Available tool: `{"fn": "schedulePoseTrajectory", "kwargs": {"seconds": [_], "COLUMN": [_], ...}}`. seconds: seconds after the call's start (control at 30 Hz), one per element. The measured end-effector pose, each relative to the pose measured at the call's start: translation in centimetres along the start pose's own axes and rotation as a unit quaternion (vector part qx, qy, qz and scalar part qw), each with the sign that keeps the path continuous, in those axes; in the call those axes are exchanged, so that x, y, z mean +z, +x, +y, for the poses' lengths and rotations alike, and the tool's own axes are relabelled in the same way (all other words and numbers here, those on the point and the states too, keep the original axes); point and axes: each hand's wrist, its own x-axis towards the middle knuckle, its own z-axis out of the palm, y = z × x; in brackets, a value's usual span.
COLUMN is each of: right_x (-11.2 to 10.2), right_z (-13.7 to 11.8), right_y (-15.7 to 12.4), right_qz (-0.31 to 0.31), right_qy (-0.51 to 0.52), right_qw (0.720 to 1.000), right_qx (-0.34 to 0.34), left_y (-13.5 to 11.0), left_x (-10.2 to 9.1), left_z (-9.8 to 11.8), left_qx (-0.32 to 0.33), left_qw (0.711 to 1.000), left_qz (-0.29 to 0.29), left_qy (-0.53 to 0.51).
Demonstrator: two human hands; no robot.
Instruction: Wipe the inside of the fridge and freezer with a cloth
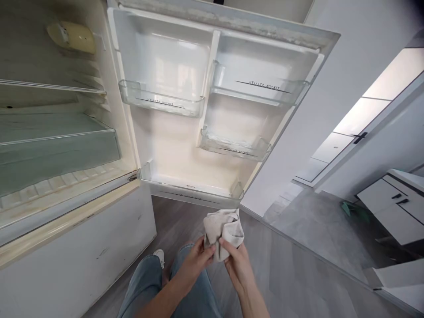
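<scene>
A pale, crumpled cloth (222,227) is held up in front of my knees, folded into a loose bundle. On its left side my left hand (198,260) grips it, thumb on top. My right hand (236,260) pinches the opposite side, with its thumb pressed on the cloth and the other fingers behind. Just beyond the cloth is the open fridge door (175,145), its inner face toward me. The door's bottom shelf (192,194) is nearest to my hands.
The door carries several clear pockets, among them an upper left one (162,100). Left stands the fridge interior with a glass shelf (49,86) and a drawer (59,154). A white cabinet (391,207) and a glazed door (357,119) are at right. Grey flooring (281,274) lies below.
</scene>
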Motion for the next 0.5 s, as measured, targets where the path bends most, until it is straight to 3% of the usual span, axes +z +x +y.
{"fn": "schedulePoseTrajectory", "kwargs": {"seconds": [0.13,0.27,0.37,0.5], "right_x": [-1.2,-2.9,-3.9,-4.6], "right_z": [1.1,0.7,0.1,-0.8], "right_y": [-0.1,0.0,0.0,-0.2], "right_qz": [0.039,0.080,0.098,0.124], "right_qy": [-0.076,-0.171,-0.151,-0.005], "right_qw": [0.992,0.971,0.977,0.992], "right_qx": [-0.090,-0.149,-0.114,-0.018], "left_y": [1.6,2.7,3.1,3.4], "left_x": [-0.3,-1.9,-2.2,-1.2], "left_z": [-1.1,-2.8,-3.8,-4.4], "left_qx": [-0.030,-0.111,-0.140,-0.141], "left_qw": [0.998,0.976,0.959,0.946], "left_qz": [0.048,0.105,0.128,0.108], "left_qy": [-0.022,-0.153,-0.211,-0.270]}}
